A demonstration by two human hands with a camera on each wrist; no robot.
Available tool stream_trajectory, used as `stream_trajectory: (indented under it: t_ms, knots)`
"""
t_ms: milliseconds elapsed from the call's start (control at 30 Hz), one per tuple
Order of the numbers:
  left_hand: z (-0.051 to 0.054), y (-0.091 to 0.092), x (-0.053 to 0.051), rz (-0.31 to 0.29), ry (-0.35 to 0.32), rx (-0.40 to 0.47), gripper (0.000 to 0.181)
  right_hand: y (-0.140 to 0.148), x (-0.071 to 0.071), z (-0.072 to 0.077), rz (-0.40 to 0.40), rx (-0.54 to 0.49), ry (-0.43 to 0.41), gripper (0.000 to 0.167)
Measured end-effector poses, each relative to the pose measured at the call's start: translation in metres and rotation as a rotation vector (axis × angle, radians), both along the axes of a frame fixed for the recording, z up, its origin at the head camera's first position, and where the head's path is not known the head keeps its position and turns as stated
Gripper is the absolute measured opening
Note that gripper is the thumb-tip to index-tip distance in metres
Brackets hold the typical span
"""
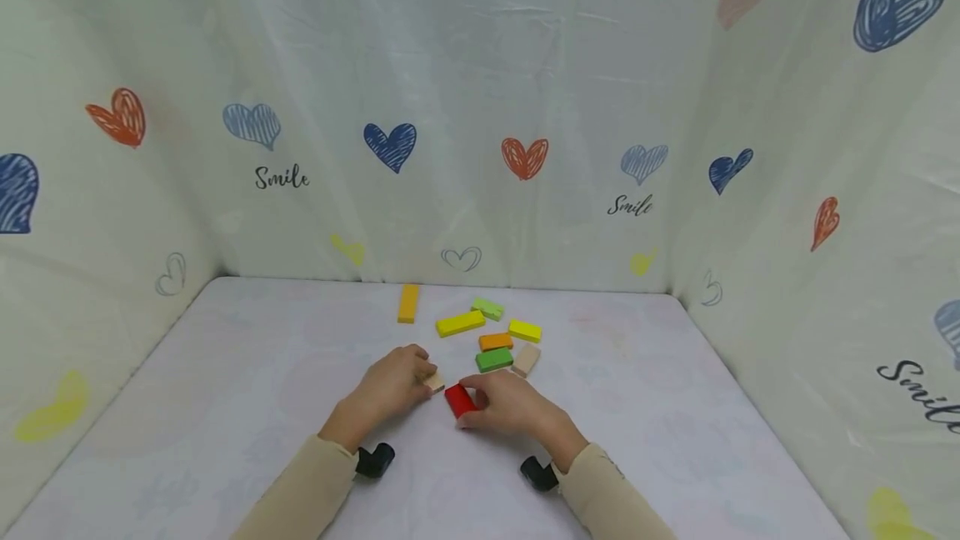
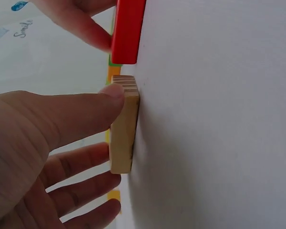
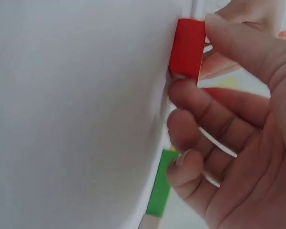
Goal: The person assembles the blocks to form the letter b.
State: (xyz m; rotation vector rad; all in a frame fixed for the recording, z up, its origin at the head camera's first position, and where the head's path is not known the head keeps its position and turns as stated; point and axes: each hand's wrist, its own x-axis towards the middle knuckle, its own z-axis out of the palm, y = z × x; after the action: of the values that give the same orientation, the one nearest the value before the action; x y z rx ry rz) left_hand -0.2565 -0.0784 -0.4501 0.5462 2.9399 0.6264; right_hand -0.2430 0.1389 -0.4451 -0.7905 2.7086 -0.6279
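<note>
My left hand (image 1: 392, 383) holds a plain wooden block (image 1: 435, 382) by its ends, low over the white table. In the left wrist view the thumb lies on the near end of that wooden block (image 2: 124, 131), with the fingers at its far side. Just to the right, my right hand (image 1: 516, 405) pinches a red block (image 1: 459, 402) between thumb and fingers. The right wrist view shows the thumb at the top of the red block (image 3: 188, 50) and a fingertip at its lower end. A small gap separates the two blocks.
Beyond the hands lie a green block (image 1: 494, 359), an orange block (image 1: 496, 342), another plain wooden block (image 1: 527, 360), yellow blocks (image 1: 461, 323), a light green block (image 1: 488, 308) and an amber block (image 1: 408, 304). A heart-printed curtain (image 1: 450, 215) surrounds the table (image 1: 675, 440).
</note>
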Motion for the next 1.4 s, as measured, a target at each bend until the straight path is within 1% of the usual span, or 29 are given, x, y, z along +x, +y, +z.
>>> stream_trajectory:
  t_ms: [67, 167, 233, 300, 467, 600, 733, 867, 1000, 1167, 1267, 1400]
  knots:
    - [0.001, -0.005, 0.002, -0.012, 0.002, 0.007, 0.035, -0.002, 0.001, -0.001, -0.012, 0.017, 0.007, 0.055]
    - [0.001, -0.009, 0.004, -0.018, -0.004, 0.034, 0.037, -0.002, 0.002, 0.000, -0.027, 0.039, 0.039, 0.059]
    - [0.002, -0.011, 0.005, -0.004, -0.006, 0.060, 0.041, 0.001, 0.003, 0.001, -0.031, 0.037, 0.047, 0.060]
    - [0.002, -0.011, 0.006, 0.016, -0.001, 0.074, 0.047, 0.004, 0.003, 0.001, -0.017, 0.027, 0.052, 0.057]
    - [0.001, -0.010, 0.008, 0.082, 0.029, 0.025, 0.053, 0.005, 0.002, -0.003, 0.061, 0.004, 0.063, 0.045]
    - [0.001, -0.009, 0.008, 0.114, 0.016, -0.013, 0.053, 0.001, 0.003, -0.003, 0.085, -0.015, 0.055, 0.043]
    - [0.000, -0.011, 0.008, 0.107, 0.003, -0.008, 0.052, -0.007, 0.006, -0.001, 0.098, -0.021, 0.036, 0.044]
    - [-0.001, -0.013, 0.006, 0.096, 0.002, 0.019, 0.052, -0.015, 0.009, 0.001, 0.106, -0.012, 0.059, 0.044]
    - [0.000, -0.013, 0.006, 0.088, -0.009, 0.034, 0.050, -0.022, 0.012, 0.002, 0.094, -0.008, 0.082, 0.045]
    - [0.002, -0.013, 0.007, 0.100, -0.038, 0.054, 0.047, -0.030, 0.015, 0.001, 0.065, -0.010, 0.062, 0.047]
    - [0.003, -0.014, 0.007, 0.104, -0.040, 0.065, 0.045, -0.034, 0.016, 0.001, 0.054, -0.007, 0.061, 0.048]
    - [0.003, -0.015, 0.007, 0.097, -0.037, 0.081, 0.044, -0.036, 0.017, 0.002, 0.044, 0.009, 0.086, 0.049]
